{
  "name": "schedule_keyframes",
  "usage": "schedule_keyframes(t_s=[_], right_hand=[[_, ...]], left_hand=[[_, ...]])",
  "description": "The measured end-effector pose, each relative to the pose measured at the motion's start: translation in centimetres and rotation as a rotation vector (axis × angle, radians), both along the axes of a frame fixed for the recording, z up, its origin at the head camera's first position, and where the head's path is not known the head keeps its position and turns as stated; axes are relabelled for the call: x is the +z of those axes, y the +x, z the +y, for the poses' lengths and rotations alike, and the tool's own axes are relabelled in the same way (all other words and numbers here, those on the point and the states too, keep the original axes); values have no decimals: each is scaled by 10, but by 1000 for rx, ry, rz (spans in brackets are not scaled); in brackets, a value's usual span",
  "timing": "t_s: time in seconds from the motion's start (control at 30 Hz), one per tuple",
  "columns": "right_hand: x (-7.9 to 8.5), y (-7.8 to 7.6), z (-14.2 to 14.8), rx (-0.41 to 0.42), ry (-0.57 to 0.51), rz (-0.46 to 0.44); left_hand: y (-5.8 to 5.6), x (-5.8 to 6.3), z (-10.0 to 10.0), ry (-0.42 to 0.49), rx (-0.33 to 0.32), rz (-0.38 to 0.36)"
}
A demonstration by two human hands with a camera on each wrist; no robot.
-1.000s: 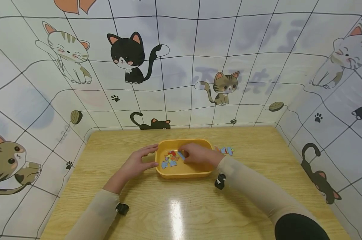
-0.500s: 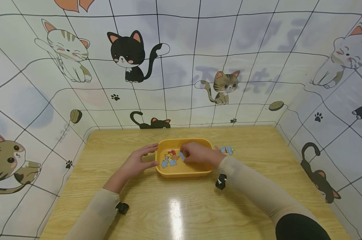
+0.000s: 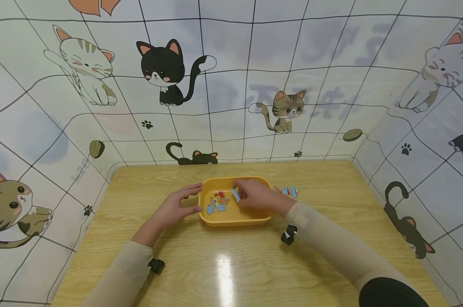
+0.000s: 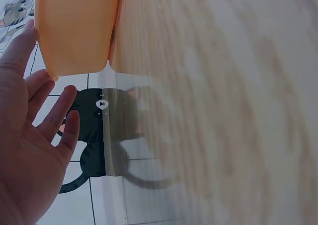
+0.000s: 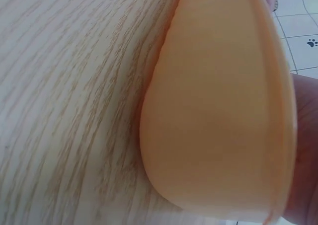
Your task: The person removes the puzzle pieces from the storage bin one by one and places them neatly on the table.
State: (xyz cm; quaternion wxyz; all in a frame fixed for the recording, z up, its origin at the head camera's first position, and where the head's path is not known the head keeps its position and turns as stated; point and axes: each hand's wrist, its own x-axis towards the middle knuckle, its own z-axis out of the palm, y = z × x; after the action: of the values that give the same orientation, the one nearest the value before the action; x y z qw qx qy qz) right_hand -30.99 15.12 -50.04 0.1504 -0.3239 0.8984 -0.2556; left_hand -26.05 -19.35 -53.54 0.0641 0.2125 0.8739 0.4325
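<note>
A yellow plastic tray (image 3: 234, 223) stands on the wooden table. My right hand (image 3: 257, 196) reaches inside it and pinches a light blue puzzle piece (image 3: 236, 195), tilted on edge above the tray floor. Several colourful puzzle pieces (image 3: 218, 203) lie in the tray's left half, blue, red and yellow. At the tray's left end, my left hand (image 3: 177, 204) touches the rim with thumb and fingertips, its fingers loosely extended; the left wrist view shows this hand (image 4: 30, 135) beside the tray wall (image 4: 77, 31). In the right wrist view the tray wall (image 5: 218, 111) hides the right fingers and the piece.
More puzzle pieces (image 3: 289, 192), blue with red and white, lie on the table just right of the tray, partly behind the right wrist. The wooden table (image 3: 185, 273) meets a wall covering (image 3: 231, 123) with printed cats at its back and sides.
My right hand has drawn slightly right and lifted the blue piece a little from the other pieces, turning it on edge. The left hand stays at the tray's rim.
</note>
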Motion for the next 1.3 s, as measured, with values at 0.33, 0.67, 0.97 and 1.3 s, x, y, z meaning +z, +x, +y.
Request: schedule_keyframes(t_s=[0.33, 0.67, 0.97, 1.3], right_hand=[[16, 8, 17, -29, -30, -6], [31, 11, 47, -89, -139, 19], [40, 16, 79, -154, -161, 30], [40, 18, 108, -222, -162, 30]], left_hand=[[0, 0, -1, -7, 3, -2], [1, -3, -1, 3, -3, -2], [1, -3, -1, 8, 0, 1], [0, -2, -1, 7, -1, 0]])
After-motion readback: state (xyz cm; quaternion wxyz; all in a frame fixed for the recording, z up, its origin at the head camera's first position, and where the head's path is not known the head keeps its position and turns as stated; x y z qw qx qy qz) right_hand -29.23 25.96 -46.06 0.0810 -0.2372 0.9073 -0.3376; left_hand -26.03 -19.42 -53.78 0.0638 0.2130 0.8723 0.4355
